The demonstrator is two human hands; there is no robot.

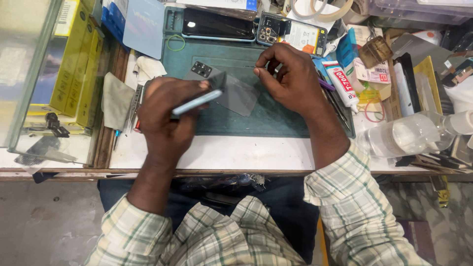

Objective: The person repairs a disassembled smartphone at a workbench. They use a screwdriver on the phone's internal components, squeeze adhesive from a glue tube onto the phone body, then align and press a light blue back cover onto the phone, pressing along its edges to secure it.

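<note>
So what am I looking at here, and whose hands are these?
This is one picture from a camera worn on a person's head, looking down at a cluttered workbench. No machine: just two bare hands. The left hand grips a light blue phone edge-on, tilted over a green work mat. The right hand pinches something very thin, too small to identify. A grey back cover with camera holes lies on the mat beneath. Behind are another phone, an opened phone, a glue tube and a clear plastic bottle.
</note>
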